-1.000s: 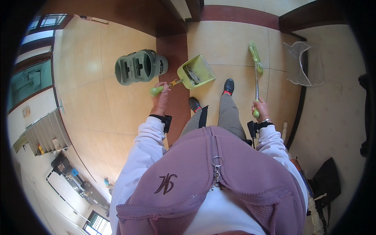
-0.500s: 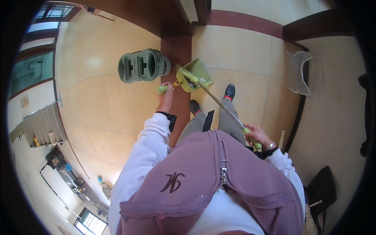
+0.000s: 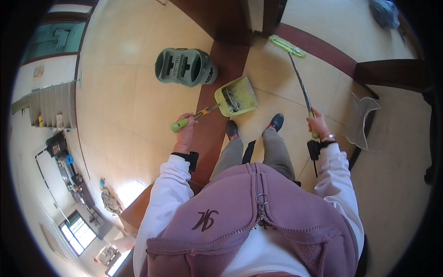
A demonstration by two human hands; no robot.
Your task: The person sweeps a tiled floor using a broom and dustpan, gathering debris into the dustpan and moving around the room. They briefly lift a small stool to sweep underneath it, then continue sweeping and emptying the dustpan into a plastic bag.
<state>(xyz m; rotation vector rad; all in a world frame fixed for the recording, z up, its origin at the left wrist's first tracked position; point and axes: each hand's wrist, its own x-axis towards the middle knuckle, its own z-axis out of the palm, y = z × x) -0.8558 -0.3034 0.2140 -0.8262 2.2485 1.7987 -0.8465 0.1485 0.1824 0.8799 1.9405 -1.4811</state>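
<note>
My left hand (image 3: 186, 124) is closed round the green handle of a yellow-green dustpan (image 3: 249, 96). Grey dust and bits of debris (image 3: 233, 99) lie inside the pan, which is low over the floor in front of my feet. In my right hand (image 3: 317, 123) is the green grip of a broom (image 3: 301, 83) with a metal stick. Its light-green head (image 3: 287, 46) is held out far ahead, well apart from the dustpan, near the dark red floor strip.
A grey-green mop bucket (image 3: 184, 67) stands left of the dustpan. Dark wooden door frames (image 3: 390, 71) rise ahead and to the right. A clear plastic bin or bag (image 3: 362, 121) is by the right wall, and a dark plastic bag (image 3: 384, 14) lies at the far right.
The broom head has left the dustpan and swung away, far and to the right, as my right hand moved forward. My left hand has drawn the dustpan slightly nearer, its opening turned.
</note>
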